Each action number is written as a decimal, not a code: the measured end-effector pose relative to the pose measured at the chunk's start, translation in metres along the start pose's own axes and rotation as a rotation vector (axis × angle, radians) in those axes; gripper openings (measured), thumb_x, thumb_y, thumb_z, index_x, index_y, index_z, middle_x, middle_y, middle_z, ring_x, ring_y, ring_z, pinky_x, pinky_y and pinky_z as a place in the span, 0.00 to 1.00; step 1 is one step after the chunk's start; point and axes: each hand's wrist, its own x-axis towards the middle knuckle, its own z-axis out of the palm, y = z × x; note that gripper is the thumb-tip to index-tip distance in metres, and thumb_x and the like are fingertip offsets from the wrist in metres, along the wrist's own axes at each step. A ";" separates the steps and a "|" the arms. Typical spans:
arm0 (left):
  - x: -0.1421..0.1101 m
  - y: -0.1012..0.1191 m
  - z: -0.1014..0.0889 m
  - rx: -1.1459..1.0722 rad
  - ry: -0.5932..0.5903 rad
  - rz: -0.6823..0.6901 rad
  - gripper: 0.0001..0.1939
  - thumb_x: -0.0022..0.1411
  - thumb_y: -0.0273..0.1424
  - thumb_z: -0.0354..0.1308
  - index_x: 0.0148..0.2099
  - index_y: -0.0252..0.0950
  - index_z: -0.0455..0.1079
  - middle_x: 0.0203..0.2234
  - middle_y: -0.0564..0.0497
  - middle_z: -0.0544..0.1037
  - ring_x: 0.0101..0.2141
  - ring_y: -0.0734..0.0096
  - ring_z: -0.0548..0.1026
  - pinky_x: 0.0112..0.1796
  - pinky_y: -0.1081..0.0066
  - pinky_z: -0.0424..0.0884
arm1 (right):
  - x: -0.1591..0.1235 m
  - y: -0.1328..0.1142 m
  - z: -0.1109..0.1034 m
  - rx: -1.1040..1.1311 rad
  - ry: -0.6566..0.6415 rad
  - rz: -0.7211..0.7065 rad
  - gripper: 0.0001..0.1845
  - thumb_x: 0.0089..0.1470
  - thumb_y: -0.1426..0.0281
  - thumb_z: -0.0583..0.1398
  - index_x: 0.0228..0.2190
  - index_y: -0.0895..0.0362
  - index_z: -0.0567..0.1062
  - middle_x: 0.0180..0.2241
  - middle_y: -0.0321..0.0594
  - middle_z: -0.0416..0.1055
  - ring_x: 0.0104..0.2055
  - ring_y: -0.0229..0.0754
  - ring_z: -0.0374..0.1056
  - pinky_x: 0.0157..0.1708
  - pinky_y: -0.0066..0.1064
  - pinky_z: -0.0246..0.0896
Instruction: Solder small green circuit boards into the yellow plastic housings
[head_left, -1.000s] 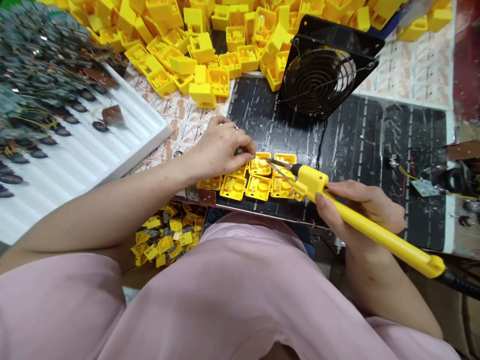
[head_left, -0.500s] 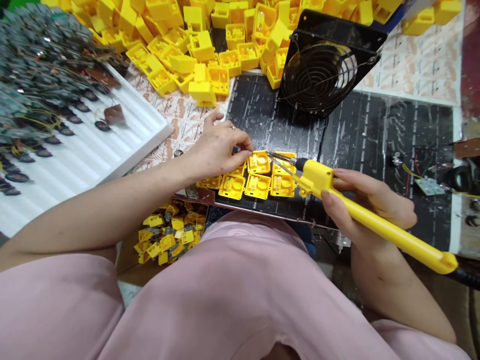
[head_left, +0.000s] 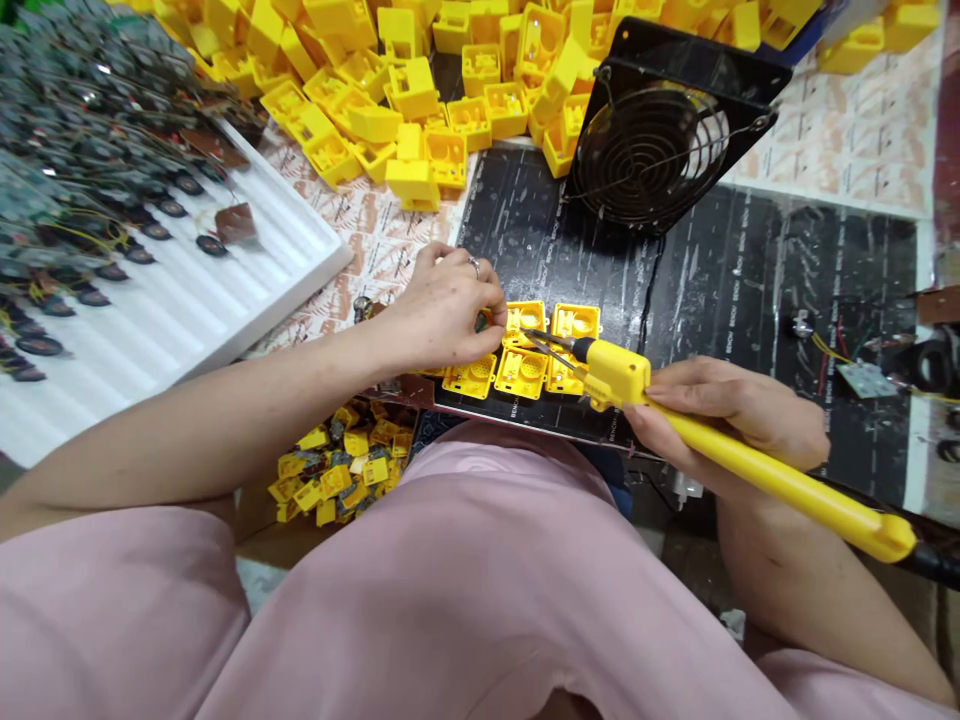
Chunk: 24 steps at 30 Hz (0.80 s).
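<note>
My right hand [head_left: 735, 410] is wrapped round the handle of a yellow soldering iron [head_left: 780, 470]. Its dark tip points left, with a thin metal feed tube beside it, over small yellow plastic housings [head_left: 520, 373] laid in two rows near the bench's front edge. My left hand [head_left: 454, 305], a ring on one finger, bends over the left end of these rows. Its thumb and fingertips are pinched together beside the housing at the iron's tip. Something small, dark and greenish shows between the fingers, too hidden to name.
A black fan with a wire guard [head_left: 645, 150] stands tilted behind the housings. Many yellow housings [head_left: 412, 90] are heaped at the back. At left, a white foam tray [head_left: 262, 270] bears wired circuit boards. A box below holds more yellow pieces [head_left: 337, 480]. A wired board [head_left: 862, 377] lies right.
The soldering iron's tip has moved down and slightly left over the housings. My left hand stays pinched, its fingertips a little lower. The whole view has shifted slightly.
</note>
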 end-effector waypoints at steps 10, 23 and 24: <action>0.017 0.007 -0.013 0.095 -0.124 0.007 0.07 0.61 0.31 0.60 0.35 0.38 0.80 0.41 0.48 0.82 0.52 0.50 0.78 0.63 0.46 0.64 | 0.022 0.007 -0.003 -0.014 -0.180 -0.109 0.11 0.58 0.72 0.74 0.33 0.51 0.77 0.26 0.32 0.81 0.24 0.38 0.78 0.19 0.23 0.70; 0.028 0.004 -0.017 0.121 -0.203 0.029 0.08 0.62 0.32 0.59 0.35 0.37 0.79 0.40 0.48 0.81 0.55 0.49 0.77 0.64 0.47 0.66 | 0.010 0.015 -0.015 -0.018 -0.142 0.057 0.14 0.66 0.59 0.68 0.28 0.48 0.80 0.24 0.32 0.78 0.22 0.38 0.74 0.22 0.28 0.73; 0.028 0.004 -0.017 0.115 -0.207 0.033 0.08 0.62 0.32 0.59 0.35 0.37 0.79 0.40 0.48 0.82 0.55 0.49 0.77 0.64 0.47 0.66 | 0.010 0.014 -0.014 -0.031 -0.131 0.081 0.13 0.65 0.59 0.69 0.28 0.47 0.80 0.24 0.32 0.78 0.21 0.38 0.74 0.22 0.28 0.73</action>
